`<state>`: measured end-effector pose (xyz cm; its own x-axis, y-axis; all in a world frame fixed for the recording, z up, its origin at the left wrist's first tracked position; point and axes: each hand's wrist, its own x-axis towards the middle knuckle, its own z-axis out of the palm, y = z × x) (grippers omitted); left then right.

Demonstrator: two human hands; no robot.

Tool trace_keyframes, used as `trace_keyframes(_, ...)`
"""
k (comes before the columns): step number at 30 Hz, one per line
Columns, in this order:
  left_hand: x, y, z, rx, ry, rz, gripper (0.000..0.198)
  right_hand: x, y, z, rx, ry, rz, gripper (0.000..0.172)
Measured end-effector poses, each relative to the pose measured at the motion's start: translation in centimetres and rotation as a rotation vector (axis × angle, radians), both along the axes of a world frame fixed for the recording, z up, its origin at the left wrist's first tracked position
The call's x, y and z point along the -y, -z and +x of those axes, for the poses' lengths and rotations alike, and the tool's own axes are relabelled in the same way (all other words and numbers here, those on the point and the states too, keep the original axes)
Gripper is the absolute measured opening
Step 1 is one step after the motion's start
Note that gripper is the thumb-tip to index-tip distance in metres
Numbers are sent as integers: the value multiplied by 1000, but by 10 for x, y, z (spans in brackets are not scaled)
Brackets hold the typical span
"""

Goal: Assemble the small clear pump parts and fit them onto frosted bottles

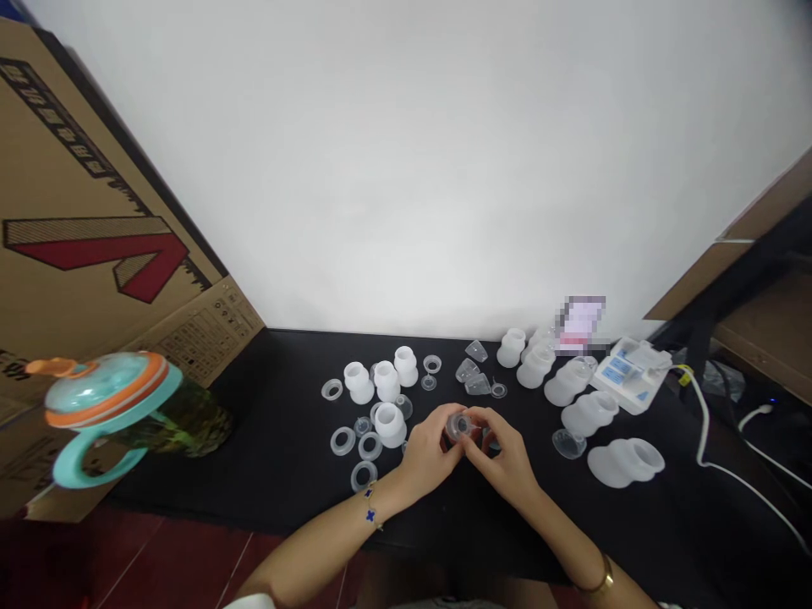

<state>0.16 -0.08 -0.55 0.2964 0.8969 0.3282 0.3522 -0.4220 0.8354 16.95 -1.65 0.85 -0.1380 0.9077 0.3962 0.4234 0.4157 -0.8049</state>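
Observation:
Near the front middle of the black table, my left hand (430, 451) and my right hand (504, 452) meet around a small translucent ring-shaped part (459, 425). Fingers of both hands press on it from either side. Left of my hands are white bottle-shaped pieces (388, 423) and several translucent rings (343, 441). Behind my hands lie clear cone-shaped pieces (478, 385) and a small ring with a tab (498, 390). To the right, white wide-based pieces (589, 413) stand or lie in a slanting row, with a clear cap (569, 444) beside them.
A tumbler with a teal handle (130, 414) stands at the left, before a large cardboard box (82, 194). At the right are a white power strip (631, 372) and a white cable (706, 431). A blurred pink item (580, 326) rests by the wall.

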Motion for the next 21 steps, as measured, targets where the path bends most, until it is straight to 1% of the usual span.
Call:
trace_keyframes(4,0,3,0,-9,-2,12,47,0,0,-1,51,7,22,20)
trace_keyframes(8,1,0,0,-47,29,12,45,1,0,1,64,66,46,13)
trace_keyframes(11,4,-1,0,-64,79,56,43,2,1,2,68,96,65,9)
trace_keyframes(14,5,-1,0,-65,95,87,42,2,0,2,51,98,81,10)
trace_keyframes(18,4,0,0,-51,51,53,44,2,-2,1,37,75,93,15)
trace_keyframes(21,4,0,0,-30,17,24,45,2,-2,1,36,44,74,21)
